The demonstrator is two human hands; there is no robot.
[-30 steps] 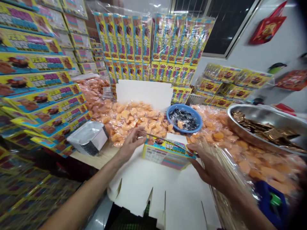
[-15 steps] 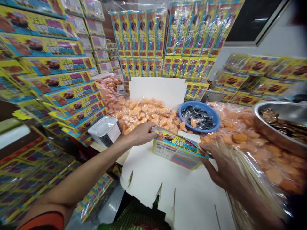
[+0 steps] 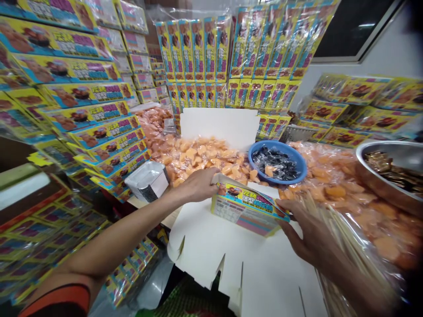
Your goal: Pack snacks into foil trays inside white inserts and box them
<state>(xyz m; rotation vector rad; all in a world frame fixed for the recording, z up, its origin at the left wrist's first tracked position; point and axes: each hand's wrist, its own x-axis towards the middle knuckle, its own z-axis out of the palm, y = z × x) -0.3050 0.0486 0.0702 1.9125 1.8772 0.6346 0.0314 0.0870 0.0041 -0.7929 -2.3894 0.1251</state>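
A printed yellow, blue and pink cardboard box (image 3: 246, 211) stands upright on white card sheets (image 3: 205, 246), its top edge partly raised. My left hand (image 3: 201, 184) grips the box's left end, fingers closed at the upper corner. At the other end, my right hand (image 3: 302, 224) pinches the upper right corner between thumb and fingers. Behind the box lies a heap of wrapped orange pieces (image 3: 201, 156). A blue basin (image 3: 299, 171) with black packets stands just beyond its right end. What is inside the box is hidden.
Stacked printed boxes (image 3: 89, 94) rise on the left, and wrapped bundles (image 3: 198, 53) at the back. Thin wooden sticks (image 3: 337, 237) lie beside my right arm. A metal bowl (image 3: 370, 171) holds brown packets. A foil tray stack (image 3: 148, 180) sits near my left forearm.
The view has shifted slightly. Both hands keep their hold at the box's ends, and my left fingers have curled a little further over its left corner.
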